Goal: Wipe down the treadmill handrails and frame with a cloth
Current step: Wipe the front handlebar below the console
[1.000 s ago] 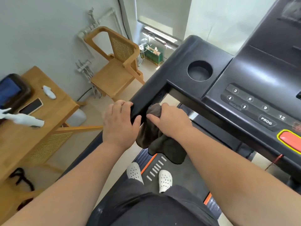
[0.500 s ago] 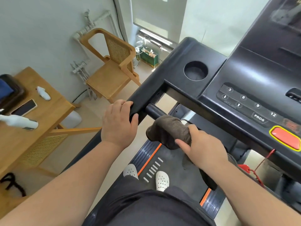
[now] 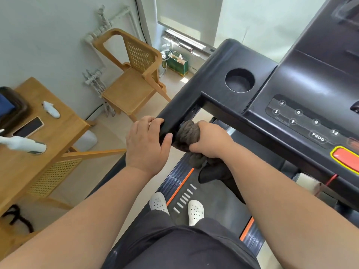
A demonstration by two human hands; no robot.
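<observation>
Cloth (image 3: pixel 189 135) in curled fingers of the right hand (image 3: pixel 212 141) against the handrail (image 3: pixel 184 101), fingers of the left hand (image 3: pixel 145 145) round it.

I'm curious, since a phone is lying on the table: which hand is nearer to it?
Left. The left hand grips the handrail, on the side toward the phone; the right hand holds the cloth just beyond it, farther from the phone.
</observation>
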